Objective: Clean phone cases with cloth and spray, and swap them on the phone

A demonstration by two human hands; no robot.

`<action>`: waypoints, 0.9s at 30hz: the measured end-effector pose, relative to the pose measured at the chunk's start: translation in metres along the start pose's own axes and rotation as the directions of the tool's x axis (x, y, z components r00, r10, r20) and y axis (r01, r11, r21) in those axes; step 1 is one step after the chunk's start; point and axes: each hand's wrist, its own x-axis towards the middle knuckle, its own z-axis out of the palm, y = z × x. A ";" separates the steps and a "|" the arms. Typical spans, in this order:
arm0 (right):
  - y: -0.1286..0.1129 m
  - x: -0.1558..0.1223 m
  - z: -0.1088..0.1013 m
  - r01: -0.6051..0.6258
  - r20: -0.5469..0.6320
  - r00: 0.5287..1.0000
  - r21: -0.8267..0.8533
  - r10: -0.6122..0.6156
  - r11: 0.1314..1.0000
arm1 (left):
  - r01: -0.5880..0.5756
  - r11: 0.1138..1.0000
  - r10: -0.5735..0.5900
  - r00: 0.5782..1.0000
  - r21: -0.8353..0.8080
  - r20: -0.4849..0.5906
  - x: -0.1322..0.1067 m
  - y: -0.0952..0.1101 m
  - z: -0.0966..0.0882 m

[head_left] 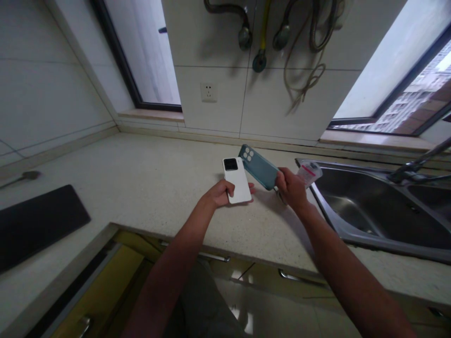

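My left hand (222,192) is closed round a white smartphone (238,184), its back with the dark camera block facing up. To the right, my right hand (291,187) grips the lower end of a blue-green phone case (260,166). The case is tilted, and its camera cutouts point up and left, close to the phone's top corner. Whether the two touch there, I cannot tell. A clear plastic packet (310,172) with a pink stripe shows just beyond my right hand; whether that hand also holds it is hidden. Both hands are above the pale countertop (158,178).
A steel sink (369,202) with a faucet (408,173) is set into the counter at the right. At the far left lies a black flat panel (42,223). Hoses (260,42) and a socket (208,92) are on the tiled wall. Drawers with metal handles (303,278) sit below the counter edge.
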 end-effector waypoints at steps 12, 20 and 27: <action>-0.003 0.013 0.002 -0.647 0.359 0.723 0.651 0.590 0.397 | -0.075 0.728 0.585 0.588 0.682 -0.559 0.005 0.013 0.000; 0.004 0.008 0.009 -0.708 0.391 0.690 0.537 0.608 0.458 | 0.519 0.153 0.717 0.527 0.841 -0.456 -0.006 -0.002 0.012; 0.011 0.003 0.011 -0.714 0.631 0.612 0.183 0.477 0.675 | 0.681 -0.020 0.713 0.523 0.732 -0.468 -0.003 -0.008 0.011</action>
